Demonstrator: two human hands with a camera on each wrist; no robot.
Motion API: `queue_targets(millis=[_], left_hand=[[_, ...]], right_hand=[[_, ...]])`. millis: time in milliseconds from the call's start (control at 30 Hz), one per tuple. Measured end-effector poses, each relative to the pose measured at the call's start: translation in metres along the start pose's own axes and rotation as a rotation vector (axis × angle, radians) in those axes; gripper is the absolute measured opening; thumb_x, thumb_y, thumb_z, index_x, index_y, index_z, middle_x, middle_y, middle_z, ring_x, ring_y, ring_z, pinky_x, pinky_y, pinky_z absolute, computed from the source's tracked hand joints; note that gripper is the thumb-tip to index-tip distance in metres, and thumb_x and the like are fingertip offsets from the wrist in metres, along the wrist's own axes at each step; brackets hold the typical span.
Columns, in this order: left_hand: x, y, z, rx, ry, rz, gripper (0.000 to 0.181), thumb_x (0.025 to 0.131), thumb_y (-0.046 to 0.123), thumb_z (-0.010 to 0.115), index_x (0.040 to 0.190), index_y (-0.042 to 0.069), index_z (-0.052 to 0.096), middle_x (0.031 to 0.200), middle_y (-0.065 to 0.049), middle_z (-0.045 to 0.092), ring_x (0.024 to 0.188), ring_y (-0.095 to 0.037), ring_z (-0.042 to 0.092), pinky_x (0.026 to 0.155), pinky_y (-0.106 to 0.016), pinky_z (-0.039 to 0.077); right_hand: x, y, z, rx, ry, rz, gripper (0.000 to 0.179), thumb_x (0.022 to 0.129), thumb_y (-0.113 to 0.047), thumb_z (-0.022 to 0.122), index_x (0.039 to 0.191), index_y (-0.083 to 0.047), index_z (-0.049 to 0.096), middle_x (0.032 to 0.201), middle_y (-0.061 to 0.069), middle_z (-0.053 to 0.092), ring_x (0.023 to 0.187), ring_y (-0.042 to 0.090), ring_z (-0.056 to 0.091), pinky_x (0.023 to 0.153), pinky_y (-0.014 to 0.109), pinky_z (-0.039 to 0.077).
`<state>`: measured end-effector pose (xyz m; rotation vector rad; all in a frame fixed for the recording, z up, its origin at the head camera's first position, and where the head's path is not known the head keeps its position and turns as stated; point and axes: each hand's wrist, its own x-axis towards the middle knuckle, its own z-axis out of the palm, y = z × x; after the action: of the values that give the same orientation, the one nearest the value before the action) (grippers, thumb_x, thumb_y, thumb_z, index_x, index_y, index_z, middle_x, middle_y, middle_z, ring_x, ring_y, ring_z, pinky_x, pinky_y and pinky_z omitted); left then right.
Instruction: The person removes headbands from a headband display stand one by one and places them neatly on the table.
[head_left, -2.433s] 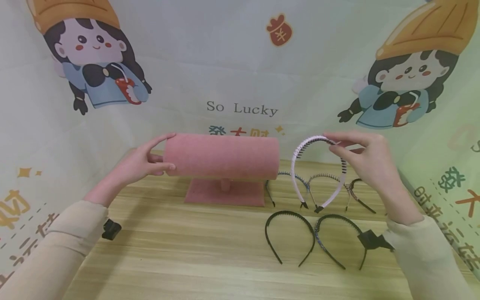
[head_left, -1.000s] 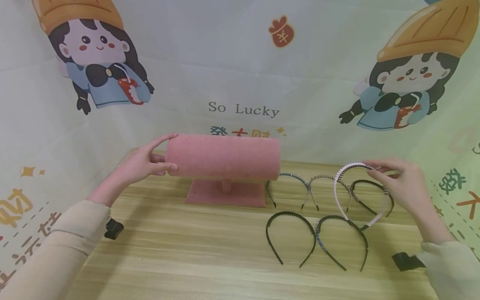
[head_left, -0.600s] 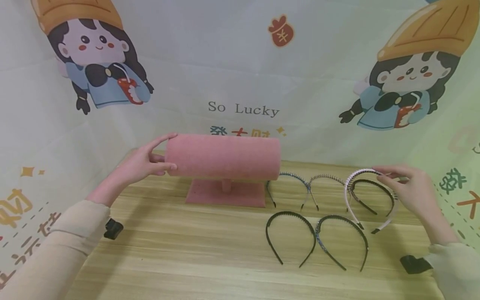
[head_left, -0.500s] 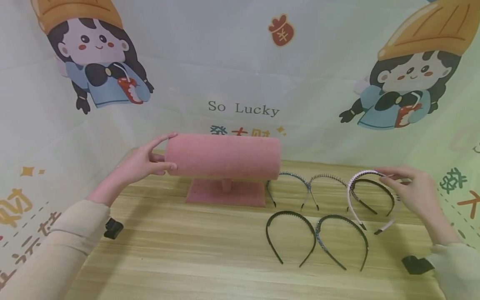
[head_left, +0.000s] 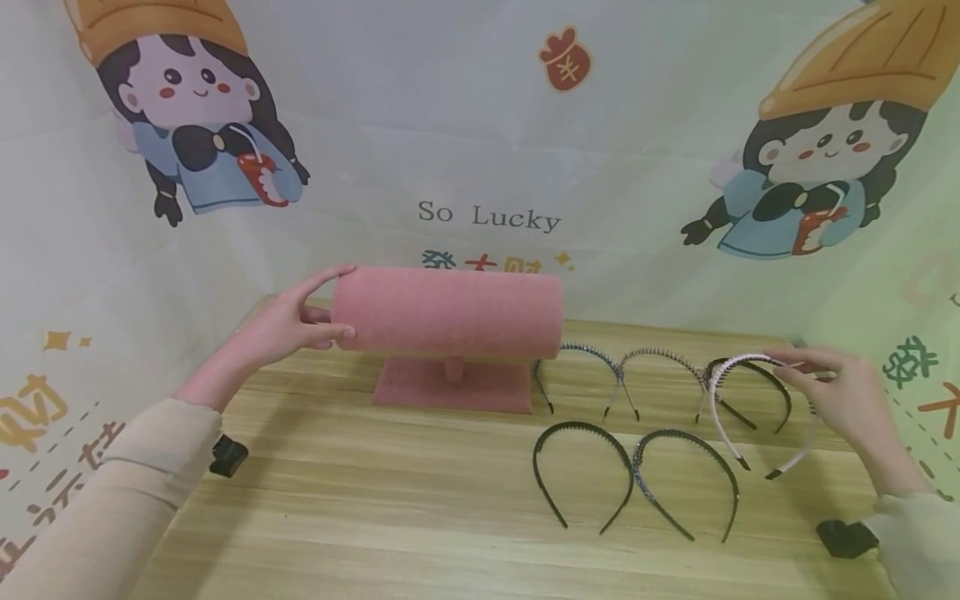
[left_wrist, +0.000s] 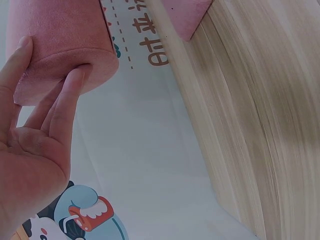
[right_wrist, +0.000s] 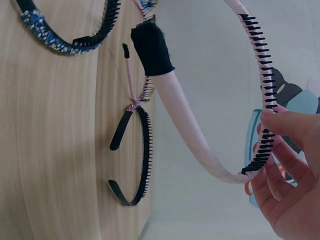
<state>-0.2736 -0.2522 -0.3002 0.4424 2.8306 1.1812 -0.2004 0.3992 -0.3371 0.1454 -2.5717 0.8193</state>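
My left hand (head_left: pixel 281 323) grips the left end of a pink padded roll (head_left: pixel 450 312), which stands on a flat pink base (head_left: pixel 452 400). In the left wrist view, some fingers go into a recess in the roll's end face while another digit lies along its outside. My right hand (head_left: pixel 851 392) pinches a pale pink hairband (right_wrist: pixel 185 120) with black teeth by its top curve. The hairband hangs with its black-tipped ends down, partly overlapping a black hairband (head_left: pixel 776 383) on the table in the head view.
A blue hairband (head_left: pixel 581 347) and a pinkish toothed hairband (head_left: pixel 660 353) lie in the back row. Nearer lie a black hairband (head_left: pixel 581 425) and a black one with blue glitter (head_left: pixel 686 432). A printed cloth (head_left: pixel 480 150) surrounds the wooden table (head_left: pixel 390 517).
My right hand has carried the pale pink hairband away from the roll, to the right and lower. My left hand keeps its grip on the roll's end.
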Motion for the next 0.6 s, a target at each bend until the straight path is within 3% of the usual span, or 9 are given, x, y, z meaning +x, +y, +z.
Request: queue_targets(millis=[600], left_hand=[[-0.001,0.001,-0.001,0.016,-0.01,0.011,0.086,0.084,0.045,0.076,0.15,0.054,0.022,0.125,-0.018,0.069,0.089,-0.022,0.075,0.085,-0.043,0.06]], right_hand=[[-0.009,0.029,0.002,-0.086,0.017,-0.036,0.023,0.093,-0.018,0.069,0.109,-0.002,0.074,0.089,-0.055,0.039,0.074,-0.027,0.04,0.053,0.017,0.038]])
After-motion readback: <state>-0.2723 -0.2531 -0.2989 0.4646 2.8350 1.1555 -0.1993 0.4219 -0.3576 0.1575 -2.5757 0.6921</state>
